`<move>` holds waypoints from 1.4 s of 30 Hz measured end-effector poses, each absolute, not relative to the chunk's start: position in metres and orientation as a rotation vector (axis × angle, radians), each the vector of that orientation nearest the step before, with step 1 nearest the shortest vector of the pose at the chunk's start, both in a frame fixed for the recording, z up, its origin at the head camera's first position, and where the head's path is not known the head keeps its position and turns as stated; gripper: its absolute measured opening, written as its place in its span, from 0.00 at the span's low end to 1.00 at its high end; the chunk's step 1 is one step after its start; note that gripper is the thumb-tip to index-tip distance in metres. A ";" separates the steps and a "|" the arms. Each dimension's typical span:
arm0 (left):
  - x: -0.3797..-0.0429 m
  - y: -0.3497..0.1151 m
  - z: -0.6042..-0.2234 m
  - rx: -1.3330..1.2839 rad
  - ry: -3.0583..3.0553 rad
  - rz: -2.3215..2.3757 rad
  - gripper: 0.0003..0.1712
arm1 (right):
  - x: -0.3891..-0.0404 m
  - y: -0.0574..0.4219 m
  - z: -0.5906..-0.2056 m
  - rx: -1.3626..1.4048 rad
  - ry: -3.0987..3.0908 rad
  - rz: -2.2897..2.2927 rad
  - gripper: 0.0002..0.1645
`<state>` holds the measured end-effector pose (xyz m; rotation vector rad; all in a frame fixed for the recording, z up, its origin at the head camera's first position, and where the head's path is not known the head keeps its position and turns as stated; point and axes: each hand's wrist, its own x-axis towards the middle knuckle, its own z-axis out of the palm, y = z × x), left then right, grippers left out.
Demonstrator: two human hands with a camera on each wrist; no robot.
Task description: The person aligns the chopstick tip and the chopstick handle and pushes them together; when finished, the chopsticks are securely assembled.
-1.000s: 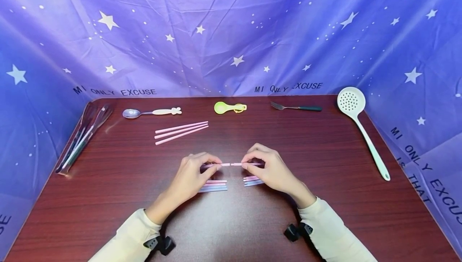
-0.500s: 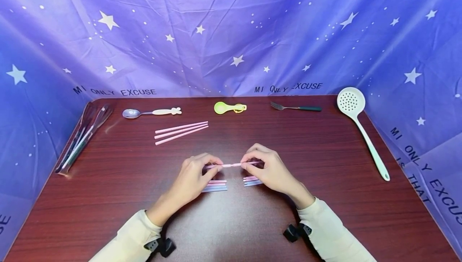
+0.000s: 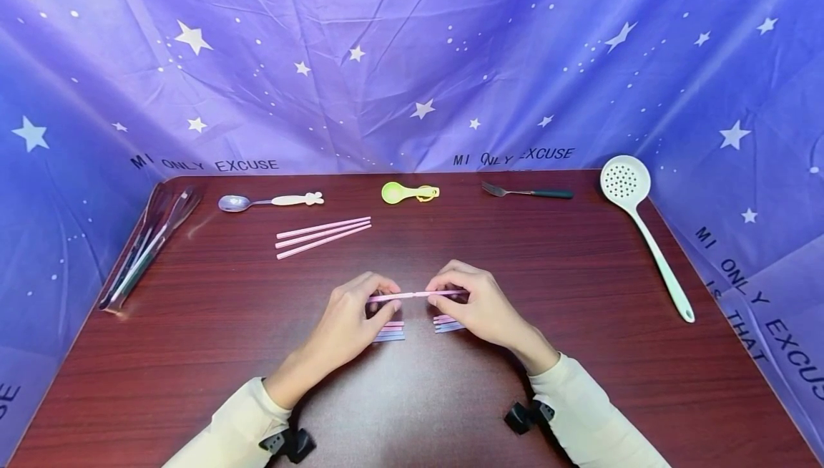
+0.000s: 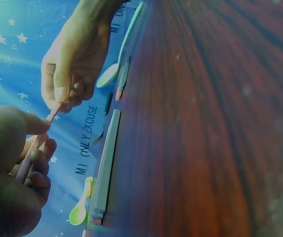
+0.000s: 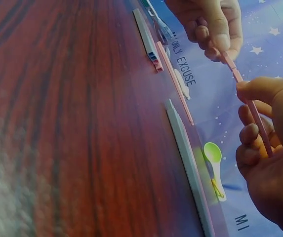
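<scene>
Near the middle of the table in the head view, my left hand pinches a slim pink stick between thumb and fingertips. Opposite it, my right hand pinches a second pink stick the same way. The sticks meet end to end in one nearly straight line, with a visible seam at the join in the right wrist view. Below each hand lies a row of pink and blue sticks, the left row and the right row, both partly hidden by the hands.
Three pink sticks lie farther back on the dark red table. Along the back edge are a spoon, a green measuring spoon, a fork and a white skimmer. A clear bag of utensils lies far left.
The small gap between the two held pink sticks has closed, and their ends now meet. My left hand has shifted slightly right, its fingertips closer to the right hand.
</scene>
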<state>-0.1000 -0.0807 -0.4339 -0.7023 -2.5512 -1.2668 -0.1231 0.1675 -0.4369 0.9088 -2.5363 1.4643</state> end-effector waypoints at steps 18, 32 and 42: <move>-0.099 -0.081 -0.432 -0.740 -2.544 -1.308 0.04 | -0.119 0.165 -0.436 0.939 -2.497 1.518 0.05; -0.098 -0.081 -0.433 -0.750 -2.527 -1.330 0.02 | -0.118 0.163 -0.434 0.955 -2.469 1.495 0.03; -0.097 -0.080 -0.434 -0.740 -2.504 -1.367 0.04 | -0.117 0.160 -0.435 0.959 -2.446 1.493 0.04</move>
